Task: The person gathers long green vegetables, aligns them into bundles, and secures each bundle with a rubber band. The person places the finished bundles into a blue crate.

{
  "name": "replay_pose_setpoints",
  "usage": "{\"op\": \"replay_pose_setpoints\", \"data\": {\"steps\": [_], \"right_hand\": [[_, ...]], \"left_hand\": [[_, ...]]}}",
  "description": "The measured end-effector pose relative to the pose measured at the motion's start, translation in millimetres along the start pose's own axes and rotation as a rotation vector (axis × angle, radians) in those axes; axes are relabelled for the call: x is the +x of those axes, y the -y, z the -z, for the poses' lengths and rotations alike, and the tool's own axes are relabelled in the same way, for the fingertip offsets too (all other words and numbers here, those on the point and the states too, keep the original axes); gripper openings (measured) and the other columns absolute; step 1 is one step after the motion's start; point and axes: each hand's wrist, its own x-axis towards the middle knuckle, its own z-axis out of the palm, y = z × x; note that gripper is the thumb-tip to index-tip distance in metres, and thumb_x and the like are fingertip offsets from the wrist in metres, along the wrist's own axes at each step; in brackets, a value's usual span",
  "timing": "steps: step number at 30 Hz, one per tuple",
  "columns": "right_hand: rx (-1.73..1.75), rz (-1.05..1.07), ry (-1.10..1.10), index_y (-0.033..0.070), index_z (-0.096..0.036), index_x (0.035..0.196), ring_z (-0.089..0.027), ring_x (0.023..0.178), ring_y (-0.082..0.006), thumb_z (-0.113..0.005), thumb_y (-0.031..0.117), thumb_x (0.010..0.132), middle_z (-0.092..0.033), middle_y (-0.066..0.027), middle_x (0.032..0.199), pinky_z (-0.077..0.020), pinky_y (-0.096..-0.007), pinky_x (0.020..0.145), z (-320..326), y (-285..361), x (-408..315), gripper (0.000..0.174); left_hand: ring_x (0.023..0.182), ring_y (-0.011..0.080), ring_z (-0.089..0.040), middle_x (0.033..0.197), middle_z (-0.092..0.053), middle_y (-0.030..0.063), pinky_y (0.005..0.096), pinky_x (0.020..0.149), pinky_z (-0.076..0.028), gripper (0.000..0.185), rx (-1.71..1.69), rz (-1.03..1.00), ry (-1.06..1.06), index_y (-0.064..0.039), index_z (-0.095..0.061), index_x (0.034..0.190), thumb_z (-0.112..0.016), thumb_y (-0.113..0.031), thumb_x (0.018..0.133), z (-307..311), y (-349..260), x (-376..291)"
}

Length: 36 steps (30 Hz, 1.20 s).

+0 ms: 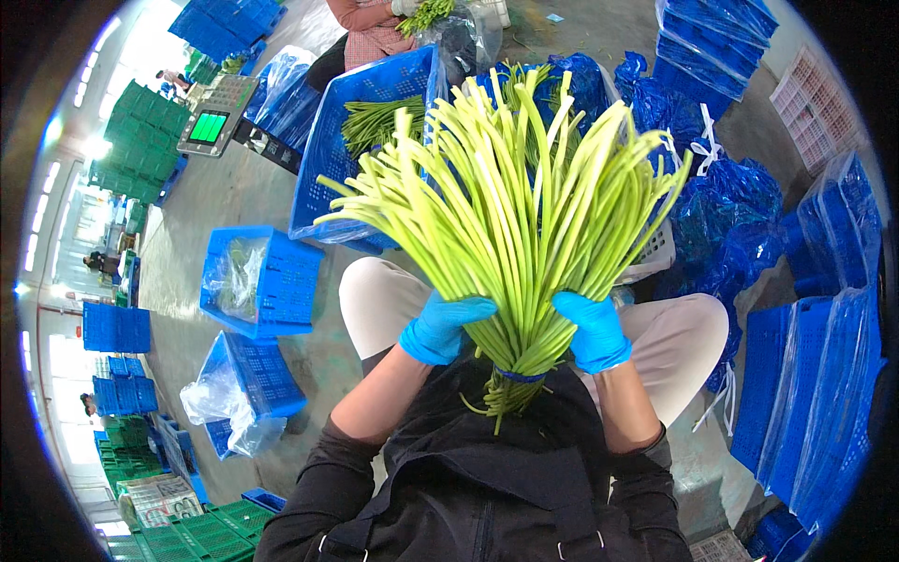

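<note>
A large bundle of green garlic scapes [516,253] fans out between my two blue-gloved hands, its pale cut ends pointing away from me. Near my lap a dark blue band [520,375] ties the thin tail ends together. My left hand [444,324] grips the bundle's left side, thumb laid over the stems. On the right side my right hand [593,330] holds it the same way. Beyond the bundle stands a blue plastic crate [326,175], lined with clear film, with more scape bundles [383,125] inside. The fanned stems hide part of that crate.
A digital scale [218,116] rises left of the crate. Two blue crates [288,281] with plastic film sit on the floor at left. Blue plastic bags [730,211] and stacked blue crates [808,393] line the right. Another person [372,28] sits ahead, holding green stems.
</note>
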Motion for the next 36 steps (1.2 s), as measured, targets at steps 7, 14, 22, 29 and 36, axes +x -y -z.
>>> {"op": "replay_pose_setpoints", "data": {"steps": [7,14,22,29,36], "right_hand": [[-0.386,0.278,-0.084,-0.003,-0.056,0.109,-0.061,0.088,-0.016,-0.064,-0.001,0.074,-0.063,-0.0098,0.101,-0.0501,-0.029,0.076,-31,5,-4,0.036],[-0.168,0.152,-0.137,-0.001,-0.054,0.114,-0.06,0.089,-0.0167,-0.065,-0.002,0.073,-0.061,-0.0084,0.104,-0.0494,-0.0295,0.077,-26,10,-8,0.043],[-0.149,0.186,-0.244,-0.002,-0.053,0.115,-0.059,0.09,-0.0174,-0.065,-0.003,0.074,-0.06,-0.009,0.106,-0.0492,-0.0295,0.078,-27,3,-11,0.043],[-0.244,0.264,-0.315,-0.003,-0.055,0.111,-0.059,0.089,-0.0158,-0.065,-0.002,0.076,-0.061,-0.0077,0.103,-0.0484,-0.0287,0.079,-42,9,-27,0.037],[-0.107,0.228,-0.331,0.0,-0.053,0.115,-0.058,0.092,-0.0166,-0.061,-0.004,0.077,-0.06,-0.0078,0.106,-0.0478,-0.0299,0.081,-47,9,-35,0.039]], "left_hand": [[0.095,0.0183,-0.058,0.108,-0.059,0.0093,0.0308,0.082,-0.047,0.05,0.006,-0.263,-0.009,0.0,-0.051,0.117,-0.068,0.005,0.07,-36,12,21],[0.095,0.021,-0.059,0.108,-0.06,0.0107,0.0339,0.083,-0.048,0.05,-0.073,-0.189,0.046,0.001,-0.049,0.12,-0.066,-0.006,0.073,-17,14,24],[0.104,0.0223,-0.055,0.118,-0.053,0.011,0.0362,0.087,-0.047,0.073,0.159,-0.389,0.021,-0.002,-0.035,0.128,-0.071,0.006,0.065,-27,41,16],[0.104,0.023,-0.054,0.117,-0.053,0.013,0.0361,0.087,-0.047,0.075,-0.008,-0.382,-0.039,-0.002,-0.033,0.128,-0.07,0.01,0.063,-41,39,15],[0.104,0.0183,-0.052,0.117,-0.051,0.0092,0.0325,0.089,-0.044,0.057,-0.064,-0.329,-0.03,-0.004,-0.034,0.128,-0.06,0.002,0.078,-37,42,10]]}}
